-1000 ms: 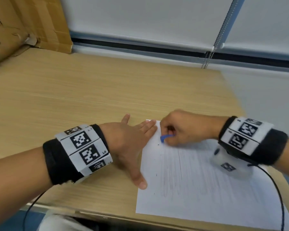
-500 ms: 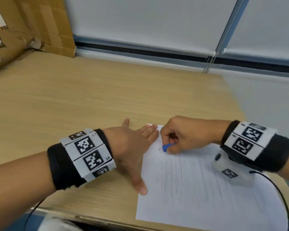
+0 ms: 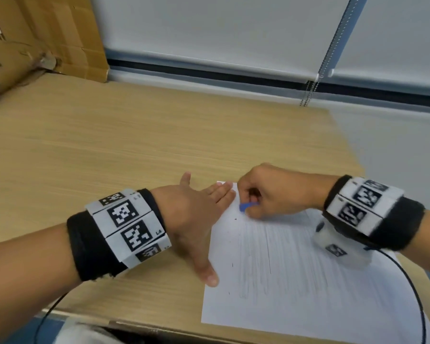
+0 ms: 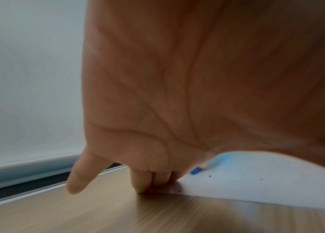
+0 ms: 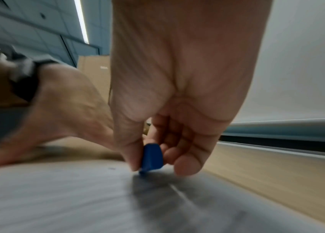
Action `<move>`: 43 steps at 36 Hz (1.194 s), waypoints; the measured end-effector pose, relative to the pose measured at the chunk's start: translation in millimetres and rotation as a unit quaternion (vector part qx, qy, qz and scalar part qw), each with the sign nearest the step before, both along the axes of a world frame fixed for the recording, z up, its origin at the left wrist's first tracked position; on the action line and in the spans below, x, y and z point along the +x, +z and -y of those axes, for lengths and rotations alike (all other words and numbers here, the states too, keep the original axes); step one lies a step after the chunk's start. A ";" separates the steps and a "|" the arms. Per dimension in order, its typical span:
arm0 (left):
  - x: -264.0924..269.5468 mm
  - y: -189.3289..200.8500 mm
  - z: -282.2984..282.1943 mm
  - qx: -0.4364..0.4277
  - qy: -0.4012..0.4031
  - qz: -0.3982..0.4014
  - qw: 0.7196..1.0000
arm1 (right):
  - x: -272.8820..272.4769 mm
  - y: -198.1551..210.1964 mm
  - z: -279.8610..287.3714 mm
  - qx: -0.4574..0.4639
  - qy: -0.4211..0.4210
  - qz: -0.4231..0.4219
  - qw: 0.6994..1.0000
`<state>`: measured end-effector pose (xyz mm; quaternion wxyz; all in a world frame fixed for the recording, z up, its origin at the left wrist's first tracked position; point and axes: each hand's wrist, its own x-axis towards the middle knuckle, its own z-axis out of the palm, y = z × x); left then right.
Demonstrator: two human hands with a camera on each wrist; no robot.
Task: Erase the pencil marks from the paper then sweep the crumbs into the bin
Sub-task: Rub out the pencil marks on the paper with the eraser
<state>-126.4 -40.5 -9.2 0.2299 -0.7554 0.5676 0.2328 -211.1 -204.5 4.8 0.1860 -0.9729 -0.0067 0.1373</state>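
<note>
On paper (image 3: 308,281), R hand (image 3: 278,189) pinches eraser (image 3: 246,206); L hand (image 3: 196,214) flat.

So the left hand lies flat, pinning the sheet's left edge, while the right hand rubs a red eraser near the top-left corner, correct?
Not quite: the eraser is blue, not red, as the right wrist view shows. The rest holds: the left hand lies flat on the sheet's left edge, and the right hand pinches the eraser near the top-left corner.

my wrists: black bands (image 3: 92,247) | white tiles with black square codes (image 3: 129,219) | thin black cables (image 3: 415,289) | bare forearms
</note>
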 end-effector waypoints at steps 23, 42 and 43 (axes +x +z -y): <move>-1.3 0.0 1.6 0.008 0.002 0.008 1.000 | -24.6 -1.3 -27.4 0.055 0.044 -0.070 0.995; 4.4 4.1 -2.4 -0.010 0.004 -0.028 1.000 | -14.9 -3.5 -18.1 0.006 0.031 0.027 0.999; 4.6 3.9 -2.1 -0.007 0.002 -0.024 1.000 | -16.7 -2.3 -21.1 0.008 0.043 0.015 0.999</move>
